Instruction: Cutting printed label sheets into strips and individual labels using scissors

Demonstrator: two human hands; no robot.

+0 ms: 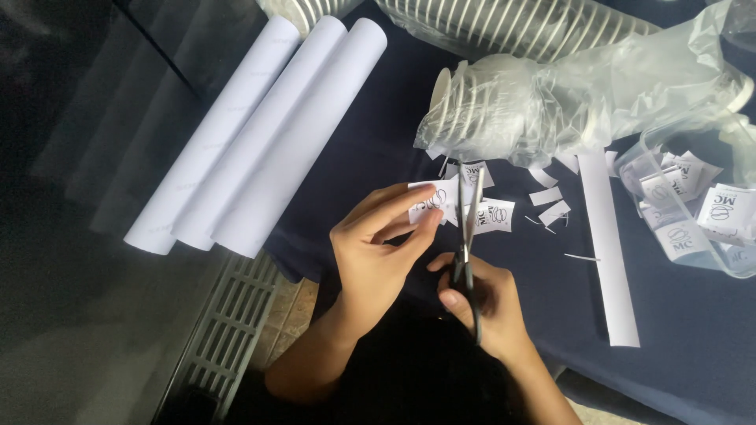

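While the left hand [376, 250] pinches a small printed paper slip [431, 201], the right hand [482, 303] grips scissors [466, 244] cutting it.
Seen from the head, the slip hangs over the dark blue tablecloth [693, 346] near its front edge; it looks thin, light and floppy, so pinch it close to the cut.

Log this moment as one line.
left hand: holds paper strip | right hand: scissors cutting it | cut labels in clear tub

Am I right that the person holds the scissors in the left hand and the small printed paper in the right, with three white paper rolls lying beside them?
Not quite: the head view shows the scissors in the right hand and the small printed paper in the left hand. The three white paper rolls are there.
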